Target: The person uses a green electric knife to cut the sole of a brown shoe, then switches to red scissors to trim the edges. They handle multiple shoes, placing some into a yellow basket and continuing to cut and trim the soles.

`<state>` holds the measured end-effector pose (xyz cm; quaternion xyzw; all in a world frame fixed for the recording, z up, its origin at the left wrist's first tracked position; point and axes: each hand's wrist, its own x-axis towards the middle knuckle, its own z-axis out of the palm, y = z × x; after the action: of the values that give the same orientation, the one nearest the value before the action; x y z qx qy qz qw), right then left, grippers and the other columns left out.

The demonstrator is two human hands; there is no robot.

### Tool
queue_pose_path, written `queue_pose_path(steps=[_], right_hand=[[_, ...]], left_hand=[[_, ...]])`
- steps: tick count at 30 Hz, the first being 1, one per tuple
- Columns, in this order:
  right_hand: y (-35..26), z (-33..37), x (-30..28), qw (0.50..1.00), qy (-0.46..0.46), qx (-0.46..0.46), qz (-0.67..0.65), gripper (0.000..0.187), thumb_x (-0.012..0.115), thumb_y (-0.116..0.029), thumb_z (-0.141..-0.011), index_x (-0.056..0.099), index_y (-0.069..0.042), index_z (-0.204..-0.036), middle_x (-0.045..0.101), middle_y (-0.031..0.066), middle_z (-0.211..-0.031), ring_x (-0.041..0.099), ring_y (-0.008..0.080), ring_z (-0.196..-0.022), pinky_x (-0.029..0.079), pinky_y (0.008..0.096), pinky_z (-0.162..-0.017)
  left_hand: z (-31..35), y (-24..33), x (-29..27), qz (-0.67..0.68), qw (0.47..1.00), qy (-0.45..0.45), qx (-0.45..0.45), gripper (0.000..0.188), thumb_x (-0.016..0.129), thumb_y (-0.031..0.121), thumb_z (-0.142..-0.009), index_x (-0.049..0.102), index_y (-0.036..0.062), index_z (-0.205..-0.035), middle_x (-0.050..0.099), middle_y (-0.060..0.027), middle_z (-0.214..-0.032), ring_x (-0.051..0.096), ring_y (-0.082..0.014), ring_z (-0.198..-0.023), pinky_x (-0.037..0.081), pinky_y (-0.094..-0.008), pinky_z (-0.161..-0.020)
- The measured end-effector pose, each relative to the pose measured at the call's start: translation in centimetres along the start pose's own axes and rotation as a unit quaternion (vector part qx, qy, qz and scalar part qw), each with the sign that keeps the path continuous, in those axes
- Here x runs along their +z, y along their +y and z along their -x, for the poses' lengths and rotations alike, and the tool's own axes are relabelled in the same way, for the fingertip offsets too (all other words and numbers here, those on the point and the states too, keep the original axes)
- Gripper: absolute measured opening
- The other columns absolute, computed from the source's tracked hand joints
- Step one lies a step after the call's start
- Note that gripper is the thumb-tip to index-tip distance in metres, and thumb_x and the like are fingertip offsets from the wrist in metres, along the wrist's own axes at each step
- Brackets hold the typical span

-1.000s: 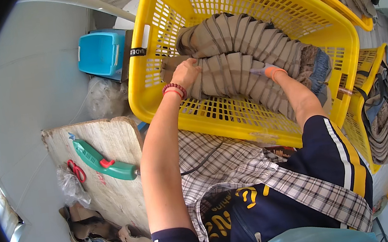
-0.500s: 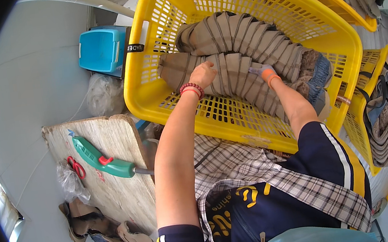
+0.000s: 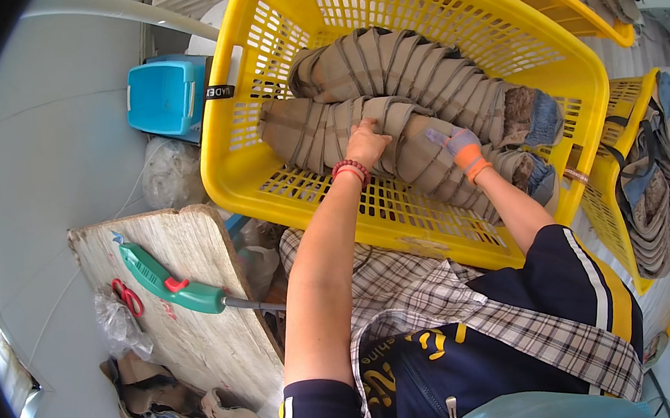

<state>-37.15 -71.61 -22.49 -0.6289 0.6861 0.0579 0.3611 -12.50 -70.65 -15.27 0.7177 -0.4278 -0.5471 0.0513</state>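
Two long rows of nested tan fabric pieces with fleecy linings lie in a yellow basket [image 3: 216, 174]. On the near row [image 3: 299, 129], my left hand [image 3: 366, 144] has its fingers bent over the edge of a piece near the middle. A beaded bracelet circles that wrist. My right hand [image 3: 463, 151], in an orange and purple glove, rests farther right on the same row with its fingers stretched out. Between the hands the pieces are spread apart, and a smoother tan surface shows. The far row [image 3: 396, 61] lies untouched behind.
At left a worn wooden board [image 3: 185, 229] bears a green electric cutter [image 3: 172, 285] and red-handled scissors [image 3: 127, 297]. A blue bin [image 3: 160, 98] stands behind. More tan pieces [image 3: 187, 402] hang below the board. Another yellow basket [image 3: 614, 210] with stacked pieces stands at right.
My left hand has moved slightly right and down along the near row. My right hand has come up more into sight, and the pieces between the hands have parted.
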Motion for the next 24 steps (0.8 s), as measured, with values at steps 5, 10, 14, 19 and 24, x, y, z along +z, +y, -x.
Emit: queue_pose_path(steps=[5,10,14,19,24], right_hand=[[1.3,0.3,2.1,0.994,0.083,-0.053,0.056,0.085,0.051,-0.082,-0.067,0.060,0.003,-0.068,0.059,0.0220,-0.067,0.057,0.0358,-0.062,0.047,0.0426,-0.058],[0.6,1.0,2.2,0.995,0.068,-0.043,0.059,0.085,0.047,-0.082,-0.069,0.065,0.000,-0.074,0.063,0.0230,-0.076,0.061,0.0374,-0.073,0.048,0.0436,-0.065],[-2.2,1.9,0.1,0.998,0.022,-0.002,0.061,0.086,0.046,-0.083,-0.068,0.066,0.000,-0.075,0.063,0.0223,-0.074,0.061,0.0370,-0.072,0.048,0.0429,-0.064],[-2.7,2.7,-0.7,0.993,0.081,-0.052,0.066,0.074,0.052,-0.075,-0.071,0.062,-0.002,-0.069,0.062,0.0215,-0.069,0.060,0.0396,-0.067,0.047,0.0450,-0.059],[-4.3,4.0,-2.3,0.997,0.063,-0.049,0.018,0.079,0.053,-0.079,-0.068,0.060,-0.001,-0.060,0.057,0.0188,-0.059,0.055,0.0349,-0.056,0.045,0.0428,-0.054]], left_hand=[[1.6,2.0,1.8,-0.108,0.992,0.065,0.012,0.089,0.074,0.026,-0.073,0.022,0.0087,-0.144,0.028,-0.0307,-0.134,0.032,-0.0435,-0.125,0.038,-0.0457,-0.101],[-0.2,1.5,3.2,-0.160,0.982,0.095,-0.026,0.085,0.067,0.011,-0.075,0.018,0.0060,-0.144,0.032,-0.0280,-0.129,0.036,-0.0425,-0.120,0.041,-0.0430,-0.098],[-0.8,1.5,3.9,-0.209,0.970,0.122,-0.039,0.074,0.063,0.004,-0.077,0.023,-0.0011,-0.138,0.036,-0.0230,-0.123,0.045,-0.0379,-0.111,0.047,-0.0380,-0.091],[0.0,1.8,3.5,-0.209,0.966,0.155,0.004,0.061,0.059,0.001,-0.078,0.029,-0.0036,-0.131,0.038,-0.0225,-0.120,0.048,-0.0364,-0.109,0.049,-0.0361,-0.088],[1.5,2.0,1.9,-0.165,0.973,0.160,0.018,0.045,0.055,-0.001,-0.078,0.039,-0.0021,-0.121,0.038,-0.0274,-0.121,0.049,-0.0436,-0.107,0.047,-0.0434,-0.089]])
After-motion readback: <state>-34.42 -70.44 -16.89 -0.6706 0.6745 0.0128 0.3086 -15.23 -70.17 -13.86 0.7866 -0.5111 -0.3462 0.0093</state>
